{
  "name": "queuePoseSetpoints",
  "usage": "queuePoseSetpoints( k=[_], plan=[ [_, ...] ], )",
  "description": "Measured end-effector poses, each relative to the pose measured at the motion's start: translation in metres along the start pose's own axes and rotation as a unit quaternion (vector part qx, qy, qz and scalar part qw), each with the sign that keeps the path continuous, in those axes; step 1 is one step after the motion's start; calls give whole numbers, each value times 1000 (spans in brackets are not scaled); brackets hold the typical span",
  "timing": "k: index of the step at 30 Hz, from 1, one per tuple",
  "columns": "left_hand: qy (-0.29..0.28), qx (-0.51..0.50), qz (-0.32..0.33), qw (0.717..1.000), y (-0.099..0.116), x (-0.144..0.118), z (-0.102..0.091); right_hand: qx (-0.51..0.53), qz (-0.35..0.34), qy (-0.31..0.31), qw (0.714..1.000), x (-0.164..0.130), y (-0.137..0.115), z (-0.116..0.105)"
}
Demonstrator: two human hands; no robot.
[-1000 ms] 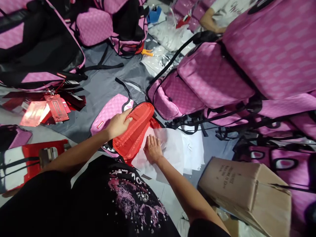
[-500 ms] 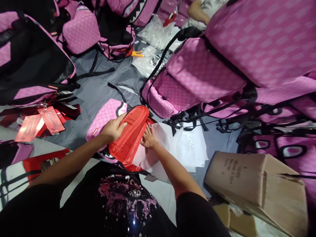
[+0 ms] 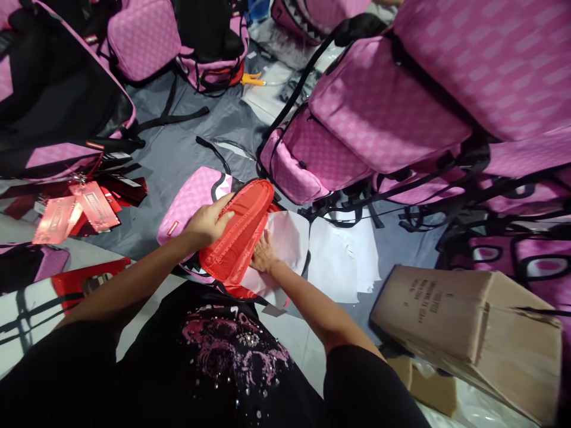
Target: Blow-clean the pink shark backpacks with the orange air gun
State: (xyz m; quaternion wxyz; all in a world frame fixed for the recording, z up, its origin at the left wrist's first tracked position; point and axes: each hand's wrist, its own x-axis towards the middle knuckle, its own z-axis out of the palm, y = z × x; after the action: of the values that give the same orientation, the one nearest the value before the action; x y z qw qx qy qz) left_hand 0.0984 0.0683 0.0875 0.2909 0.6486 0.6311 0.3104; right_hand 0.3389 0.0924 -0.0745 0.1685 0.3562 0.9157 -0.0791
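A small pink checkered backpack (image 3: 196, 193) lies unzipped in front of me, its red-lined front panel (image 3: 243, 229) folded up. My left hand (image 3: 209, 223) grips the edge of that panel, thumb on the red mesh side. My right hand (image 3: 264, 254) lies flat with fingers apart on a sheet of white paper (image 3: 288, 235) inside the open backpack. The fingertips are partly hidden by the raised panel. A stack of white paper sheets (image 3: 341, 261) rests just right of the backpack.
Large pink backpacks (image 3: 392, 101) crowd the right and back. A cardboard box (image 3: 432, 315) stands at lower right. Red hang tags (image 3: 93, 205) lie at left beside a black and pink bag (image 3: 57, 89). Yellow-handled snips (image 3: 253, 79) are on the grey sheet (image 3: 165, 154).
The white paper under my right hand now lies within the backpack's opening, apart from the stack. My right hand has shifted slightly left and down. My left hand keeps its hold; the view has tilted down.
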Motion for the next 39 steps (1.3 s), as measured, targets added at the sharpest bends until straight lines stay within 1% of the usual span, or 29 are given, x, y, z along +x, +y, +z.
queuePoseSetpoints(
  k=[4,6,9,12,14,16,17,18,19,20,22,23,24,25,26,27,28,29,30,31,33,34,36,37,39],
  plan=[
    [0,-5,-11,1000,2,0,-2,-6,-2,-15,1000,-8,-3,0],
    [1,-4,-16,1000,1,0,-2,-1,-18,-25,1000,-11,-6,1],
    [-2,0,-4,1000,-5,1,-1,14,-42,-15,999,-12,-9,1],
    [-1,26,4,1000,-10,1,-2,0,-27,-12,1000,-11,-8,1],
    [3,88,-16,996,-11,0,-3,-12,-7,-24,1000,-11,-7,1],
    [27,182,-21,983,-11,-3,-4,-13,-7,-31,999,-10,-6,0],
    [43,231,-5,972,-12,-4,-5,-13,-16,-29,999,-10,-5,-1],
    [52,275,26,960,-14,-5,-5,-13,-24,-22,999,-12,-4,-2],
    [44,309,73,947,-17,-6,-5,-14,-32,-13,999,-14,0,-5],
    [11,330,130,935,-21,-7,-5,-16,-39,-2,999,-19,4,-8],
    [-114,338,230,905,-31,-8,-2,-18,-46,35,998,-33,18,-18],
    [-172,340,246,891,-35,-9,1,-14,-46,65,997,-42,28,-23],
    [-210,350,226,884,-37,-9,6,-5,-39,104,994,-52,38,-28],
    [-223,372,173,884,-36,-9,14,9,-23,151,988,-64,49,-32],
    [-213,398,99,887,-32,-10,24,26,1,201,979,-75,60,-34],
    [-184,418,26,889,-25,-12,37,41,27,248,968,-87,70,-35],
    [-145,424,-27,894,-16,-14,53,52,49,285,956,-98,80,-33],
    [-113,406,-43,906,-5,-17,71,58,62,309,947,-108,87,-30],
    [-96,368,-25,924,6,-20,90,60,60,318,944,-118,93,-25],
    [-92,322,12,942,17,-25,111,60,46,316,946,-126,97,-18],
    [-119,237,81,961,35,-35,149,58,0,295,954,-137,101,-6],
    [-141,207,92,964,41,-40,164,57,-20,284,957,-140,102,-2],
    [-162,180,73,967,47,-46,188,51,-51,270,960,-143,103,3],
    [-163,163,52,972,47,-47,195,46,-63,268,960,-142,103,3],
    [-154,121,7,981,45,-46,202,32,-89,267,959,-140,106,-1]
  ],
)
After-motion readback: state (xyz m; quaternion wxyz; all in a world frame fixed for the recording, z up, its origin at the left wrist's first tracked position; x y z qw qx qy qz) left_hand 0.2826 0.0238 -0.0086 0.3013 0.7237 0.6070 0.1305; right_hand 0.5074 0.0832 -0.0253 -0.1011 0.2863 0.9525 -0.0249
